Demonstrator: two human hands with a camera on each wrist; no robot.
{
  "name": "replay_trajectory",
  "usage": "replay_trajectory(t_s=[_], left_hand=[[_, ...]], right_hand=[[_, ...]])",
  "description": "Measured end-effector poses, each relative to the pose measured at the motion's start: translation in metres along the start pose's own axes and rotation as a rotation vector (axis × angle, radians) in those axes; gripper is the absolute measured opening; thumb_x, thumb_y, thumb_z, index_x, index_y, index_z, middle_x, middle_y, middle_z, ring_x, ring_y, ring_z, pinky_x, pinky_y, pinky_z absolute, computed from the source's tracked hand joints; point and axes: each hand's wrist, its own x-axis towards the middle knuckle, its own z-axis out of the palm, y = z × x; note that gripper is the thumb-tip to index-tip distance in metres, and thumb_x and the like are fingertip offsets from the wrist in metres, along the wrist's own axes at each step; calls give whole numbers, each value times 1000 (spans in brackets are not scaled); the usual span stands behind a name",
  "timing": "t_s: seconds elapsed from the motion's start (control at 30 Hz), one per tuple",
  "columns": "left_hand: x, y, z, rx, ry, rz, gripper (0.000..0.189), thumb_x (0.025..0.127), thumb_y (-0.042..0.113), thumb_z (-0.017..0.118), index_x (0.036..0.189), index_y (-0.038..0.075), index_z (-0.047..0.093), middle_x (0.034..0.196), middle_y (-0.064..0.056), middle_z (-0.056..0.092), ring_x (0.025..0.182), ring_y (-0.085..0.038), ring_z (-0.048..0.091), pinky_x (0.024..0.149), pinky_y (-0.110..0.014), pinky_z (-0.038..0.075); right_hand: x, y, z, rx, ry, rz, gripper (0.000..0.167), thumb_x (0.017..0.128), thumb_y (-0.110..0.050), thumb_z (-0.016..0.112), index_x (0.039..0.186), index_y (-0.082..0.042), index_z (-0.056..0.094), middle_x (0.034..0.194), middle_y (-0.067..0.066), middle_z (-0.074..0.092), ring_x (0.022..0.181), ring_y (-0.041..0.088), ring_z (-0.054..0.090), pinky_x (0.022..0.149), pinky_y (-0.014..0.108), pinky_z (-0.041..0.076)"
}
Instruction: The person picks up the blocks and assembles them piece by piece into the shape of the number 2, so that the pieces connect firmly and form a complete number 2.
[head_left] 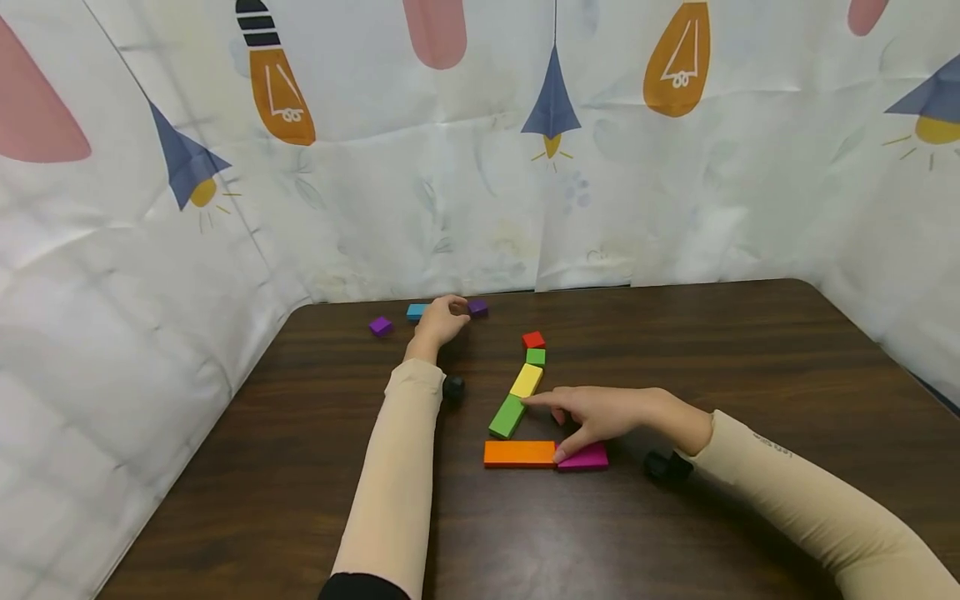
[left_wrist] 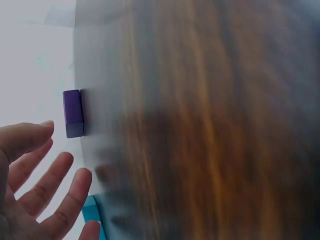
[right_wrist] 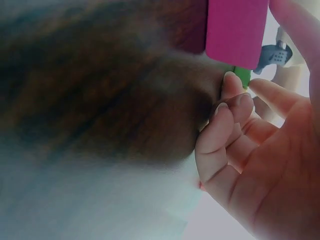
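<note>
My left hand (head_left: 442, 319) reaches to the back of the table, fingers spread and holding nothing. It is between a blue block (head_left: 417, 312), partly covered by the hand, and a dark purple block (head_left: 477, 308); the left wrist view shows the thumb apart from that purple block (left_wrist: 74, 114). My right hand (head_left: 603, 410) stretches its index finger to where a green block (head_left: 507, 417) meets a yellow block (head_left: 527, 381). Its thumb rests where an orange block (head_left: 519, 454) meets a magenta block (head_left: 585, 458). The other right fingers curl around nothing.
A small green block (head_left: 536, 357) and a red block (head_left: 533, 340) continue the line behind the yellow one. Another purple block (head_left: 381, 326) lies at the back left. Patterned cloth (head_left: 480, 192) hangs behind the dark wooden table (head_left: 712, 350).
</note>
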Motion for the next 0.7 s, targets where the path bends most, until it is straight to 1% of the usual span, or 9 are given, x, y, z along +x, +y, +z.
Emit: replay_trajectory(t_s=[0.07,0.2,0.3,0.4,0.47,0.53,0.6,0.63,0.7], left_hand=[[3,1,2,0,2,-20,42,104,19,60,145,9,56,144,-14,57,134,-36,49,109,-62,33],[8,3,6,-17,2,-44,46,104,21,61,148,10,54,148,-13,54,137,-37,46,110,-63,31],[12,5,9,-28,-6,-56,49,104,22,61,151,11,52,150,-13,51,140,-38,42,111,-64,29],[15,7,12,-23,-9,-63,48,104,20,61,150,12,53,151,-13,51,142,-39,40,112,-66,25],[17,8,13,-16,-9,-67,47,104,18,61,150,13,53,151,-13,51,142,-38,40,113,-67,23],[18,8,13,-6,-11,-72,47,104,17,61,150,14,53,151,-13,51,141,-38,40,113,-67,22],[20,8,14,0,-17,-76,48,103,16,61,150,14,53,152,-13,50,141,-39,40,113,-68,21],[20,8,14,2,-20,-79,48,103,15,61,151,14,52,152,-14,49,142,-39,40,113,-68,20],[22,9,14,8,-28,-89,49,103,14,61,151,14,52,154,-14,48,143,-40,38,113,-70,18]], right_hand=[[-4,-16,-4,1,-4,3,91,88,-57,75,161,-21,35,97,-5,50,88,10,48,73,29,42],[-11,-47,-13,-8,-16,53,87,91,-47,77,160,-13,36,96,-3,49,88,12,48,75,30,40],[-13,-57,-16,-16,-22,96,85,91,-40,79,159,-11,36,96,-2,48,89,12,47,76,29,39],[-13,-59,-16,-29,-25,122,85,92,-39,79,160,-13,36,97,-3,49,89,12,47,77,29,39],[-13,-57,-16,-27,-26,110,85,92,-40,78,160,-13,36,97,-2,49,89,12,47,76,29,39],[-12,-49,-14,-35,-24,72,84,93,-45,75,161,-14,35,98,-2,48,89,13,47,75,30,39],[-12,-48,-14,-21,-25,47,85,93,-48,74,161,-16,34,100,-2,49,90,14,48,76,32,40],[-10,-38,-11,-31,-19,15,85,94,-50,72,162,-18,33,100,-2,49,89,14,48,75,32,40],[-10,-37,-12,-27,-18,5,85,94,-53,71,162,-20,33,102,-1,49,89,15,48,75,33,41]])
